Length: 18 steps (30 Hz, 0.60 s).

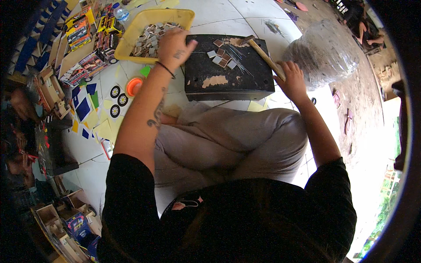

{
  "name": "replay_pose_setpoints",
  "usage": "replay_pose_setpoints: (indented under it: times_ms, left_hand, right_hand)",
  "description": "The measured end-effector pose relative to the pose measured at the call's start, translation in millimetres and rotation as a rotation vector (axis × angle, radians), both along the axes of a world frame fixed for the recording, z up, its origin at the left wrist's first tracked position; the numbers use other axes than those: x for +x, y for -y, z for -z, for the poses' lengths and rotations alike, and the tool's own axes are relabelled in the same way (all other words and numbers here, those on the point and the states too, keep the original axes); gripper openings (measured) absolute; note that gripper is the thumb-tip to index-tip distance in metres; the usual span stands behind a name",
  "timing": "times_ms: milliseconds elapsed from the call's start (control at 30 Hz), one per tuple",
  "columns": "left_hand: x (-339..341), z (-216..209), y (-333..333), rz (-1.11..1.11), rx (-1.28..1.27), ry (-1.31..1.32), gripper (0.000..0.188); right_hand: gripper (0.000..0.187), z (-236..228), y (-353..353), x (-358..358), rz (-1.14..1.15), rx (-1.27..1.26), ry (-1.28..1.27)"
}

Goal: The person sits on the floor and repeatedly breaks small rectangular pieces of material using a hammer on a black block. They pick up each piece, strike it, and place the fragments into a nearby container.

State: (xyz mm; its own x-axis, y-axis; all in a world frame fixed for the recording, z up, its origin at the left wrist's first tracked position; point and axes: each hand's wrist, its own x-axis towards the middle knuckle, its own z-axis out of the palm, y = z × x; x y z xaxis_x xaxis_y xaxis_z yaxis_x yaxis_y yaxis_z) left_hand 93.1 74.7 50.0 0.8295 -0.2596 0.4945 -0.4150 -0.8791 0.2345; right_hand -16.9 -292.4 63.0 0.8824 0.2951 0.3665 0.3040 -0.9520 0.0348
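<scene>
The left hand (173, 47), its grip unclear, is at the far-left yellow basin (186, 18), seemingly placed within reach, while the right hand (292, 79) grips the hammer (265, 57).

Head-worn fisheye, looking steeply down, hands (174, 46) near.

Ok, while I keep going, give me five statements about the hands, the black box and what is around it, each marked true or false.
1. The right hand is at the handle of the hammer. True.
2. The left hand is over the plastic bag. False: it is over the right side of the yellow tray.
3. Small square pieces lie both in the tray and on the black box. True.
4. The orange container stands on the black box. False: it is to the left of it.
5. Black wheels lie left of the black box. True.
</scene>
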Motion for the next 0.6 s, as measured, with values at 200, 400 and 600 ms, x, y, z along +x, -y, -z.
replay_pose_setpoints:
  times_ms: [200, 400, 600]
  left_hand:
    - [-22, 27, 57, 0.091, -0.027, -0.141, 0.023]
    - [-40, 19, 47, 0.11, -0.604, -0.231, 0.013]
    - [-92, 30, 59, 0.163, -0.778, -0.294, 0.011]
  right_hand:
    - [0.033, 0, -94, 36, 0.086, -0.008, -0.467]
    - [0.021, 14, -98, 59, 0.142, 0.18, -0.501]
    - [0.018, 25, -78, 57, 0.12, 0.747, -0.559]
